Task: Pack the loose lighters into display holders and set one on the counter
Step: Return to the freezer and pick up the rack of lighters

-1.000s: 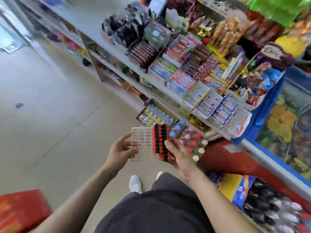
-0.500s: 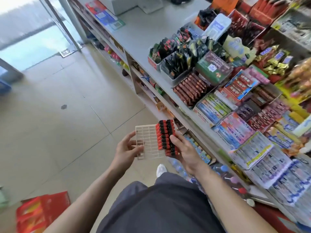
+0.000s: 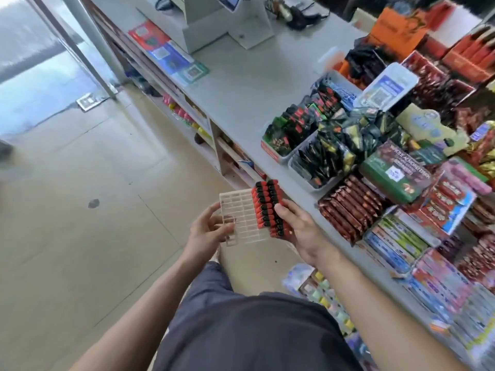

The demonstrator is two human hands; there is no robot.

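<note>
A pale plastic grid display holder (image 3: 241, 218) is held in front of me above the floor, just short of the grey counter (image 3: 241, 84). Its right rows are filled with several red lighters with black caps (image 3: 269, 207); its left cells are empty. My left hand (image 3: 205, 231) grips the holder's left edge, thumb on its face. My right hand (image 3: 297, 228) holds the right side, thumb pressed on the lighters.
The counter's right part is crowded with snack trays (image 3: 308, 135), chocolate bars (image 3: 351, 207) and gum boxes (image 3: 396, 242). A white register stand (image 3: 225, 25) and leaflets (image 3: 171, 54) lie at its far end. Shelves run under the counter. Tiled floor (image 3: 80, 210) lies to the left.
The view has swung up and left along the counter, from the low shelves to the counter top. Both hands have kept the same hold on the holder.
</note>
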